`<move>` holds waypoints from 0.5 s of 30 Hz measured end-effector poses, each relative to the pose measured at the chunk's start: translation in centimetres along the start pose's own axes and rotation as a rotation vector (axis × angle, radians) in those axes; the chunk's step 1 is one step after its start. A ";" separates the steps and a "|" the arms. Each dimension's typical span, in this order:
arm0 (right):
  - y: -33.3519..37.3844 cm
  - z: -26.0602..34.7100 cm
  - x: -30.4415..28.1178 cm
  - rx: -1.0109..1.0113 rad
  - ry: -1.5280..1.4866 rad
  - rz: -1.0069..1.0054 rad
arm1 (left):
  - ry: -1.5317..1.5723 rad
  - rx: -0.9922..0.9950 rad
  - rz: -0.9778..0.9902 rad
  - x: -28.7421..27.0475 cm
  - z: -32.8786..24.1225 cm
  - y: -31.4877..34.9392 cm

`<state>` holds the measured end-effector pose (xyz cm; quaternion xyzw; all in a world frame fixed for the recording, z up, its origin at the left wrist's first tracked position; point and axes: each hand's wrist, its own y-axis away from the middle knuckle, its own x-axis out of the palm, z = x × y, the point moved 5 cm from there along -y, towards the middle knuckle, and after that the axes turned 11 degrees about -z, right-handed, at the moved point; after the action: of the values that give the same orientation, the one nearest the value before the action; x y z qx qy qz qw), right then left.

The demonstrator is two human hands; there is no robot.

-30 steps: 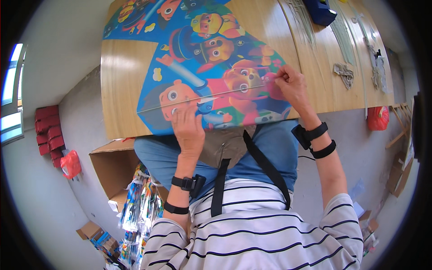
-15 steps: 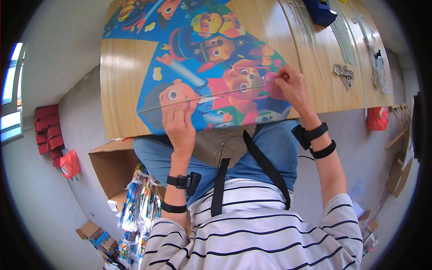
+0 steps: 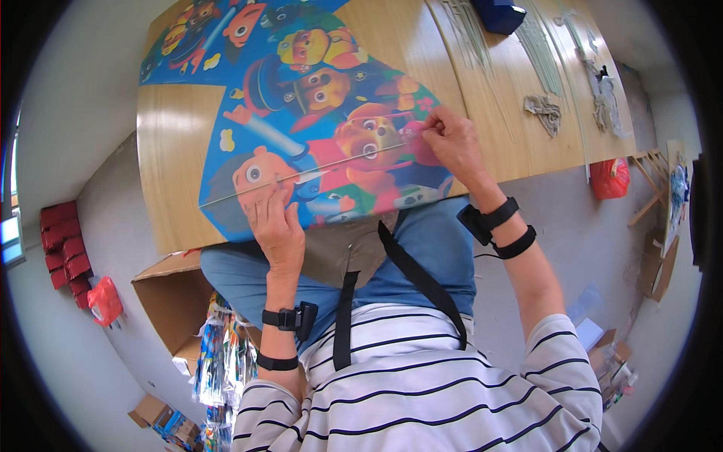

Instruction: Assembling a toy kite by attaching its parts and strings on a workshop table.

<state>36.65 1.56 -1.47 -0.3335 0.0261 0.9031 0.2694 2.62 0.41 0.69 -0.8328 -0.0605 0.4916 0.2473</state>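
Note:
A glossy sheet (image 3: pixel 282 124) printed with colourful cartoon figures lies on the wooden table, its near edge close to my lap. Across its near part runs a thin pale rod (image 3: pixel 339 163), slanting from the left corner up toward the right. My left hand (image 3: pixel 277 230) rests with its fingers stretched out on the sheet, just below the rod near its left end. At the rod's other end, my right hand (image 3: pixel 456 147) has thumb and forefinger pinched together; the rod's tip by those fingers is hard to make out.
More thin rods (image 3: pixel 538 56) lie at the table's right side, beside a dark blue box (image 3: pixel 498 13) and a crumpled grey cloth (image 3: pixel 544 113). A red plastic bag (image 3: pixel 608 179) hangs past the right edge. An open cardboard box (image 3: pixel 169 301) stands left of my legs, near shiny wrapped packages (image 3: pixel 218 354).
The whole view has shifted, so the table and sheet sit further left. My hands keep nearly the same places on the sheet and rod.

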 end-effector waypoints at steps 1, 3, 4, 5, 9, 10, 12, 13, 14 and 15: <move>0.0 0.2 -0.1 -0.004 -0.005 0.001 | 0.017 0.011 0.020 0.3 -0.4 0.0; 0.0 0.3 -0.3 -0.005 -0.006 0.000 | 0.040 0.022 0.042 0.7 -1.2 -0.1; 0.0 0.2 -0.3 -0.002 -0.003 0.009 | 0.045 0.035 0.067 1.0 -1.9 -0.2; 0.0 0.2 -0.3 0.001 -0.001 0.018 | 0.050 0.049 0.093 1.3 -2.5 -0.2; 0.0 0.7 -0.4 -0.017 0.023 0.003 | 0.113 0.116 0.092 2.0 -4.6 -0.8; 0.0 0.8 -0.4 -0.024 0.024 -0.001 | 0.141 0.151 0.105 2.2 -5.2 -0.9; 0.0 0.7 -0.5 -0.030 0.027 -0.006 | 0.170 0.187 0.118 2.5 -6.2 -1.0; 0.0 0.5 -0.4 -0.033 0.025 -0.008 | 0.163 0.198 0.147 2.8 -6.8 -1.0; 0.0 0.4 -0.5 -0.035 0.024 -0.011 | 0.156 0.209 0.176 3.1 -7.3 -1.0; 0.0 0.4 -0.5 -0.034 0.025 -0.011 | 0.156 0.209 0.177 3.2 -7.7 -1.1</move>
<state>36.69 1.39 -0.85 -0.3493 0.0120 0.8977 0.2682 10.95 -0.28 1.76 -0.8403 0.0840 0.4487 0.2924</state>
